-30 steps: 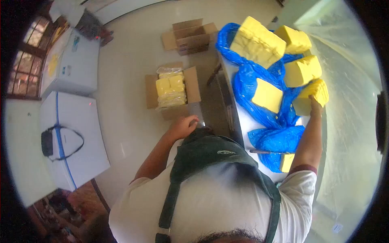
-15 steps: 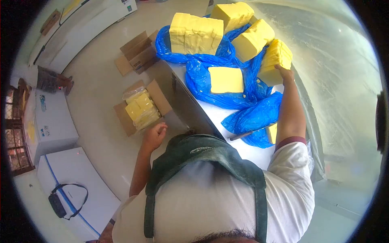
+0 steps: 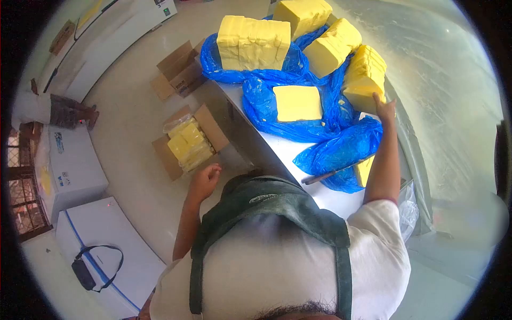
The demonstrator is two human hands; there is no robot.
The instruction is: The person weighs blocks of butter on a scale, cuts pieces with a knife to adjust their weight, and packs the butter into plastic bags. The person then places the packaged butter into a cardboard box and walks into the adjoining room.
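Note:
My right hand [image 3: 385, 109] is at the near end of a tall yellow butter block [image 3: 365, 77] on the right of the table. Its fingers are spread, with one touching the block's lower corner. My left hand [image 3: 204, 181], loosely curled with nothing visible in it, hangs beside an open carton [image 3: 214, 130] of yellow slabs in clear plastic [image 3: 188, 141]. Blue plastic sheeting [image 3: 256, 109] lies under and around several more blocks, including a low flat-topped one [image 3: 298, 104]. A knife with a dark handle [image 3: 313, 180] rests near me by a small butter piece [image 3: 365, 170].
Another open carton [image 3: 184, 69] stands on the floor at the table's left. Clear plastic sheeting [image 3: 448, 90] hangs along the right. White chest freezers [image 3: 114, 229] line the left, one with a black strapped bag [image 3: 85, 274] on top. Another person [image 3: 66, 111] is at far left.
My right hand has slid down from the side of the right butter block to its near lower corner, fingers opening. My left hand has barely moved. The person at far left shows more.

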